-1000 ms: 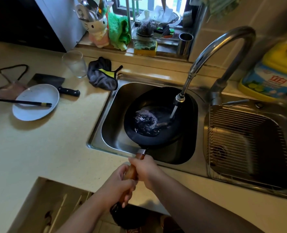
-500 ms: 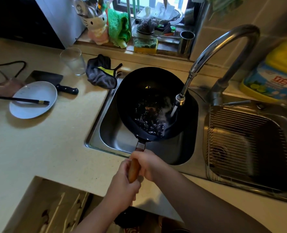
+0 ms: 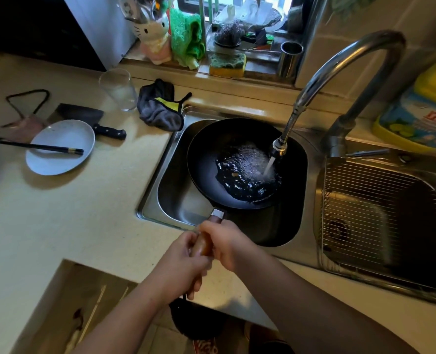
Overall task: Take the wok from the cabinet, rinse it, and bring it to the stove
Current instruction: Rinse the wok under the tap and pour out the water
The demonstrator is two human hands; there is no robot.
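Note:
A black wok (image 3: 206, 159) sits over the left basin of the steel sink (image 3: 171, 198), under the curved faucet (image 3: 339, 72). Water runs from the spout into the wok and pools, bubbling, in its right half. Both hands grip its brown wooden handle (image 3: 203, 245) at the sink's front edge: my left hand (image 3: 183, 264) lower on the handle, my right hand (image 3: 227, 244) nearer the metal collar. The end of the handle is hidden by my left hand.
On the counter to the left lie a white plate (image 3: 58, 146) with chopsticks (image 3: 40, 147), a cleaver (image 3: 89, 118), a glass (image 3: 118, 89) and a dark cloth (image 3: 160, 108). The right basin holds a wire rack (image 3: 380, 215). A detergent bottle (image 3: 419, 113) stands at far right.
The wok, tilted up toward the back half a second ago, has come back down to lie flatter under the running water. Both hands stay on the handle.

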